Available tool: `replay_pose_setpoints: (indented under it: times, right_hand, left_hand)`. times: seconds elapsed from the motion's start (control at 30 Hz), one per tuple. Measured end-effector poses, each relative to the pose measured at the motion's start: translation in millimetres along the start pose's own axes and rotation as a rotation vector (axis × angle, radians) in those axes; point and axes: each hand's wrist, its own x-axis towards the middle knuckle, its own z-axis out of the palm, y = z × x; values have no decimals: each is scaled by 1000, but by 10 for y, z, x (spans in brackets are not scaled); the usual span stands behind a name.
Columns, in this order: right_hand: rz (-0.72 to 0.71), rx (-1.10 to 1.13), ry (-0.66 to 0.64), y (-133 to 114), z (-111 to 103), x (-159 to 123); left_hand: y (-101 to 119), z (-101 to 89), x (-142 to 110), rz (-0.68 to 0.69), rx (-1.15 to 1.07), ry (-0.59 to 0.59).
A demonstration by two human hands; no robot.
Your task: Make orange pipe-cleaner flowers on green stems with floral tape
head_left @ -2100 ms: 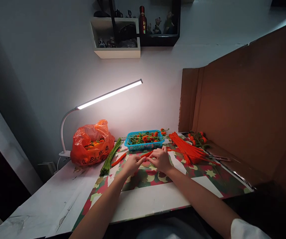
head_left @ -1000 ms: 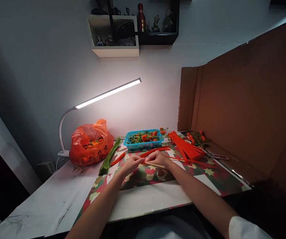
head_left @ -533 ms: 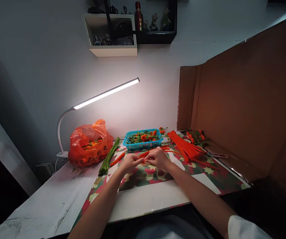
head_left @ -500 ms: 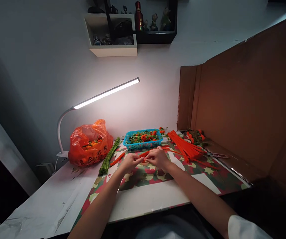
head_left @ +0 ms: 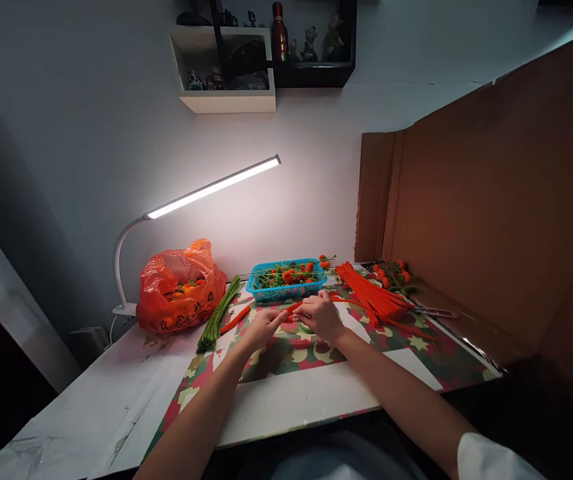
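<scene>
Over the patterned tabletop, my left hand (head_left: pixel 265 327) and my right hand (head_left: pixel 320 317) are close together, fingertips pinched. Between them runs an orange pipe cleaner (head_left: pixel 294 307), gripped by both hands; the fingers hide part of it. A thin orange strand trails out past my right hand. To the left lies a short, thick orange roll (head_left: pixel 235 320), beside a bundle of green pipe cleaners (head_left: pixel 219 317). On the right, a loose bundle of orange pipe cleaners (head_left: pixel 372 293) fans out. Behind my hands stands a blue basket (head_left: pixel 286 291) holding orange pompom flowers on green stems.
An orange plastic bag (head_left: pixel 181 300) with flowers inside stands at back left, near a lit desk lamp (head_left: pixel 211 189). More orange flowers (head_left: pixel 391 275) and a tool with pinkish handles (head_left: pixel 439 313) lie at right, by a tall cardboard panel (head_left: pixel 481 200). Wall shelves (head_left: pixel 311 79) hang above.
My fingertips have drawn slightly apart, and more of the orange pipe cleaner shows between them. The other things on the table have stayed put.
</scene>
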Motion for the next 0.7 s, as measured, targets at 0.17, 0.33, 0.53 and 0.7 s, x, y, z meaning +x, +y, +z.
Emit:
replay_pose_setpoints:
  times: [0.17, 0.33, 0.53, 0.7]
  right_hand:
    - [8, -38, 32, 29, 36, 1]
    - [60, -74, 89, -33, 56, 17]
    - [115, 27, 121, -131, 134, 6]
    - [135, 180, 102, -116, 168, -12]
  left_hand:
    - [-11, 62, 6, -5, 88, 95]
    - [-19, 151, 26, 13, 112, 257]
    - [-77, 177, 39, -27, 83, 386]
    - [-108, 159, 39, -76, 5, 401]
